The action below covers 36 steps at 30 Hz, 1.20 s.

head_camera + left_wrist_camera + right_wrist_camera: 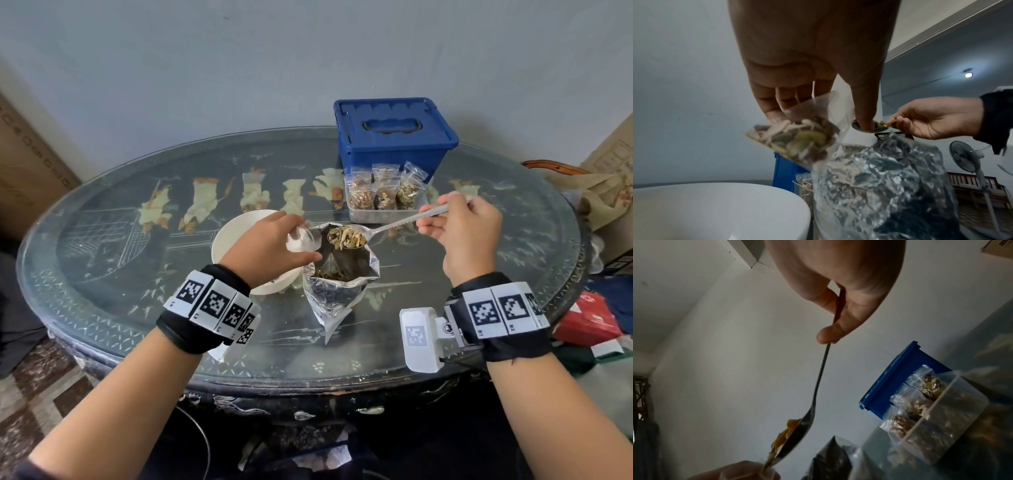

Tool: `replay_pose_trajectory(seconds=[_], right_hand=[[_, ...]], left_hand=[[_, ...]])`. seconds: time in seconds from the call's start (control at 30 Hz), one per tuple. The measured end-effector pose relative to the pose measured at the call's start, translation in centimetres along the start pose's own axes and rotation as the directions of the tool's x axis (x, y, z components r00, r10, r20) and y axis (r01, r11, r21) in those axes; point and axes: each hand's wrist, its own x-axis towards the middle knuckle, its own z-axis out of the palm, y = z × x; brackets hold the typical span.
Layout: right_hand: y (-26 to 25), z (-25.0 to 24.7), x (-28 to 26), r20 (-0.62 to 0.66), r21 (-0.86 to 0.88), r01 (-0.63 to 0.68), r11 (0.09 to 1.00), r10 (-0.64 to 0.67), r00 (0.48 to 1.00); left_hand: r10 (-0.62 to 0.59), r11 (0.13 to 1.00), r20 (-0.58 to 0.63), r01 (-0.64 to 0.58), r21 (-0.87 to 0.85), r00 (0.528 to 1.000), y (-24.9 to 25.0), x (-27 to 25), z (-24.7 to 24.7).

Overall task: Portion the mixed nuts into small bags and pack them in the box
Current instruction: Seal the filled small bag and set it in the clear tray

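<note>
A: From the head view, where does everything sit?

B: The left hand (pixel 270 245) pinches a small bag (pixel 303 238) by its mouth, above the open foil pouch (pixel 337 284) on the table (pixel 102 281). The right hand (pixel 459 233) has its grip clamped on the spoon (pixel 387 228) handle, with the loaded bowl at the bag's opening. Filled bags stand in the clear tray (pixel 385 210), just in front of the closed blue box (pixel 394 137). A white bowl (pixel 233 240) is partly under the left hand.

A: And from the left wrist?

B: The small bag (pixel 797 139) hangs limp from the fingers (pixel 772 104), with seeds already in its bottom. I'd judge it light, thin and slippery, so hold it by the rim, keeping the mouth spread.

A: The right wrist?

B: Thumb and fingers close on the upper handle of the spoon (pixel 818 386), which is stiff and easy to steer. The heaped seeds (pixel 785 433) look loose, so tilting slowly seems wise. The tray bags (pixel 920 404) look soft and are probably best lifted by their sealed tops.
</note>
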Motion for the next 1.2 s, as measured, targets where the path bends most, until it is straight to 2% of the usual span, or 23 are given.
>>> replay_pose_trajectory(seconds=[0.2, 0.47, 0.83, 0.93, 1.0, 1.2], right_hand=[[-1.2, 0.3, -0.1, -0.001, 0.040, 0.020, 0.999, -0.020, 1.000], [-0.5, 1.1, -0.4, 0.043, 0.022, 0.031, 0.999, -0.032, 0.999], [-0.5, 2.6, -1.7, 0.184, -0.095, 0.241, 0.966, -0.221, 0.958], [-0.9, 3.2, -2.4, 0.297, -0.105, 0.308, 0.946, -0.266, 0.917], [-1.2, 3.6, -2.9, 0.395, -0.109, 0.375, 0.921, -0.306, 0.866], [-1.9, 4.5, -3.9, 0.578, -0.059, 0.682, 0.729, -0.532, 0.619]], left_hand=[[0.019, 0.998, 0.073, -0.023, 0.063, 0.997, 0.9, 0.6, 0.3], [0.022, 0.998, 0.105, -0.029, 0.063, 0.994, 1.7, 1.1, 0.6], [0.003, 1.000, 0.103, -0.002, -0.006, 0.995, 2.1, 0.9, 1.1], [0.001, 1.000, 0.071, 0.000, -0.021, 0.997, 1.9, 0.7, 1.4], [-0.003, 0.998, 0.037, 0.006, -0.066, 0.999, 1.6, 0.5, 1.6], [-0.058, 0.973, -0.123, 0.028, -0.229, 0.991, 0.7, -0.5, 2.0]])
